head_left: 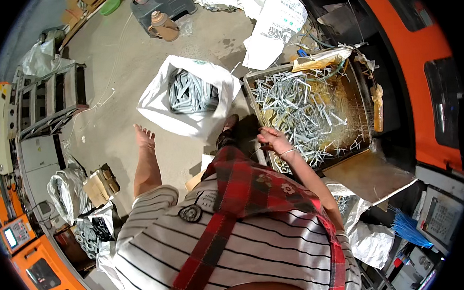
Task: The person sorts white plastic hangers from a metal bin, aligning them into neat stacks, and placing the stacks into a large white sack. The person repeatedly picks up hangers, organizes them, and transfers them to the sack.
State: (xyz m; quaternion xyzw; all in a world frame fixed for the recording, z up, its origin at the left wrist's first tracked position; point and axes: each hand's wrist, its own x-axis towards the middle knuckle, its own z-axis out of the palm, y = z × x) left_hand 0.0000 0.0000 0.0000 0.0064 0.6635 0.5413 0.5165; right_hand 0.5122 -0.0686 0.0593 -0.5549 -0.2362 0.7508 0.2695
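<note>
My left hand [144,136] is held out over the floor with its fingers apart, holding nothing. Just beyond it stands a white woven sack [153,99], its mouth rolled wide around a stack of grey bent plastic pieces [192,92]. At the near left rim of a large box [251,94], my right hand [275,140] has its fingers curled together; whatever they may hold is too small to make out. A tangle of loose grey plastic pieces [298,102] fills much of that box. A pale band circles my right wrist.
Orange machines stand at the right [397,47] and lower left [50,275]. A metal step rack [51,99] is at the left. Beyond the sack are a brown jug [164,26] and a grey plastic stool [156,7]. A cardboard box [101,185] lies left of me.
</note>
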